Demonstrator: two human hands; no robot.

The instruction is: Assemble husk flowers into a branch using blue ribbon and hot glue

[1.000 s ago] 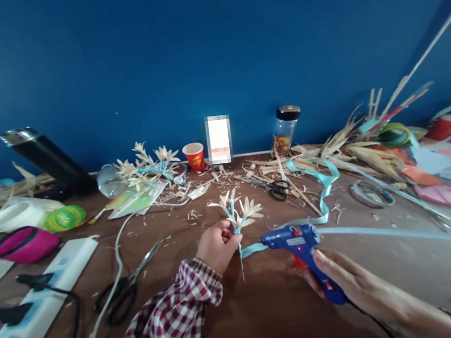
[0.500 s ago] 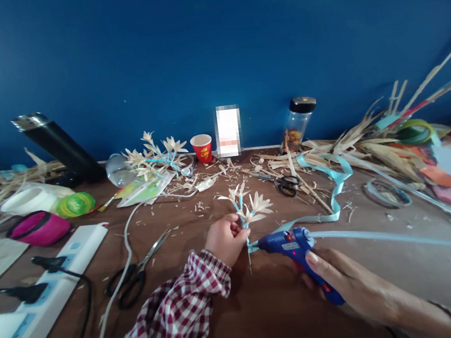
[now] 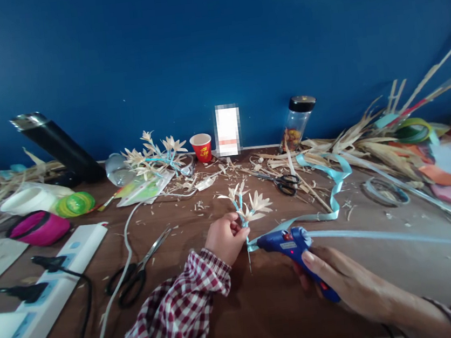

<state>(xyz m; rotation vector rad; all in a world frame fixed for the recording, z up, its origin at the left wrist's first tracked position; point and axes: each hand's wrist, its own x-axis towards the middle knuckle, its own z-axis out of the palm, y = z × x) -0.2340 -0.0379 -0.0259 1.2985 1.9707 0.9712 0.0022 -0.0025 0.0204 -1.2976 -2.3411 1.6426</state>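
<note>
Between thumb and fingers, my left hand (image 3: 227,237) pinches the stem of a small spray of pale dried-husk flowers (image 3: 249,204). The stem is partly wrapped in light blue ribbon (image 3: 288,222), which trails off to the right across the table. My right hand (image 3: 340,281) is closed round the handle of a blue glue gun (image 3: 289,243), with a long translucent glue stick (image 3: 363,233) out of its back. The gun's nozzle is at the ribbon on the stem, just below my left fingers; whether it touches cannot be made out.
Black-handled scissors (image 3: 135,282) lie left, beside a white power strip (image 3: 76,256) with plugged cables. More husk flowers (image 3: 155,158), a red paper cup (image 3: 202,149) and a lidded jar (image 3: 299,120) stand at the back. A second pair of scissors (image 3: 286,184) lies among husk scraps.
The glue gun and my right hand have shifted slightly left, bringing the nozzle a little closer to the stem. My left hand and the flowers stay almost still.
</note>
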